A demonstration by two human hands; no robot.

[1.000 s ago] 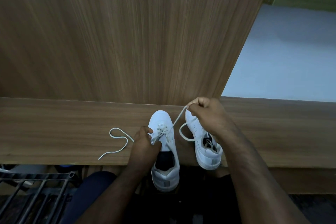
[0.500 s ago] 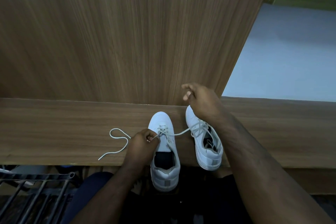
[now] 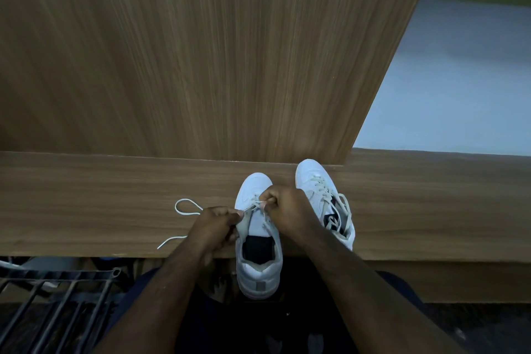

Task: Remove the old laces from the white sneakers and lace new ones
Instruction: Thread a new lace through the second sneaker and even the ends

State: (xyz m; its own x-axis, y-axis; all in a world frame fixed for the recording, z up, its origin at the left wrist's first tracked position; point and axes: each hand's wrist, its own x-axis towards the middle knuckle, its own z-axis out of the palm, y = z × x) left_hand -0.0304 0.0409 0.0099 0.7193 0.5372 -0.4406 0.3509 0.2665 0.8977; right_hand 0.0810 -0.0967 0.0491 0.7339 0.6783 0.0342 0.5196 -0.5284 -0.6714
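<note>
Wooden ledge [image 3: 86,204], two white sneakers [image 3: 255,238]

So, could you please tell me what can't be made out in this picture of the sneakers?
Head view only:
- Left sneaker's eyelets: covered by both hands, left hand, right hand.
- Loose lace: one end runs behind the left hand.
- Right sneaker's heel: hidden behind the right forearm.

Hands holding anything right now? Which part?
Both hands pinch the lace of the left sneaker near its lower eyelets: the left hand on the strand trailing left, the right hand on the lace over the tongue.
</note>
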